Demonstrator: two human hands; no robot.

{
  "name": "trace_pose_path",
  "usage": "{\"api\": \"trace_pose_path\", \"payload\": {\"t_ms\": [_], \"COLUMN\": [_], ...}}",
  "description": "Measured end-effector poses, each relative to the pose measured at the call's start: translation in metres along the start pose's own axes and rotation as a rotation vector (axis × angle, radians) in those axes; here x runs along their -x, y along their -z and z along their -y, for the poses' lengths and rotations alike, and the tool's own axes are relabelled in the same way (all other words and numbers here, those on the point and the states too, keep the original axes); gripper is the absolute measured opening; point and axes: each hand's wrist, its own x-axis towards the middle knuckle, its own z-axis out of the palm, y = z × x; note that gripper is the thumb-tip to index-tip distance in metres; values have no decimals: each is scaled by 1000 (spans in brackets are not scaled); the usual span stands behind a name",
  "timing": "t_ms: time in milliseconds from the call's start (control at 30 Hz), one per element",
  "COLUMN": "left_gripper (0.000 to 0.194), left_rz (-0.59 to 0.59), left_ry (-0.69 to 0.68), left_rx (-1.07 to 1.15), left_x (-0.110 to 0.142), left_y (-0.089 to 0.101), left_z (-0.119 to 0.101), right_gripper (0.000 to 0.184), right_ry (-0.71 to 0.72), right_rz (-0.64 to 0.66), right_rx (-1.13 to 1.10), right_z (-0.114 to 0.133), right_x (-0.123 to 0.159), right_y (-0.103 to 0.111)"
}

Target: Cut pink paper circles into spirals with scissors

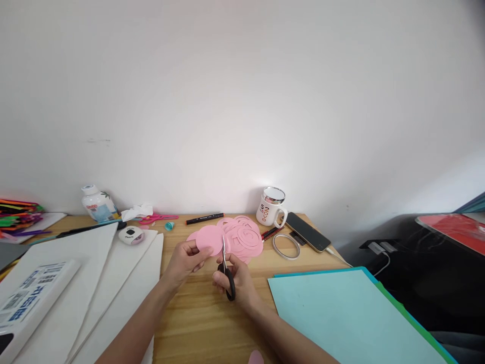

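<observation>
My left hand (pixel 187 260) pinches a round pink paper disc (pixel 209 239) at its lower edge, holding it up over the table. In my right hand (pixel 237 283) is a pair of scissors (pixel 229 284) with black handles, its blades pointing up at the disc's right edge. How far the blades are spread is hard to make out. Just behind lies a heap of pink paper cutouts (pixel 246 237), several of them cut in spirals. Another pink paper piece (pixel 256 358) shows at the bottom edge of the view.
White sheets (pixel 125 303) and a white box (pixel 38 293) lie left. Behind are a bottle (pixel 99 203), pink scissors (pixel 157 218) and a black marker (pixel 205 218). A mug (pixel 271 207), a tape ring (pixel 286 246), a phone (pixel 308 231) and light-blue sheets (pixel 341 313) are right.
</observation>
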Motion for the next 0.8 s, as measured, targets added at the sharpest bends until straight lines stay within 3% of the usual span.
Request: {"api": "trace_pose_path", "payload": {"t_ms": [267, 433, 800], "left_gripper": [34, 35, 35], "left_rz": [-25, 36, 97], "left_ry": [-3, 64, 50], "left_rx": [48, 33, -70], "left_x": [0, 3, 3], "left_y": [-2, -7, -6], "left_z": [0, -2, 2], "right_gripper": [39, 42, 47], "right_ry": [-2, -15, 43], "right_rz": [-13, 23, 70], "right_rx": [22, -1, -68], "right_z": [-1, -5, 0], "right_x": [0, 1, 0], "right_y": [0, -3, -1]}}
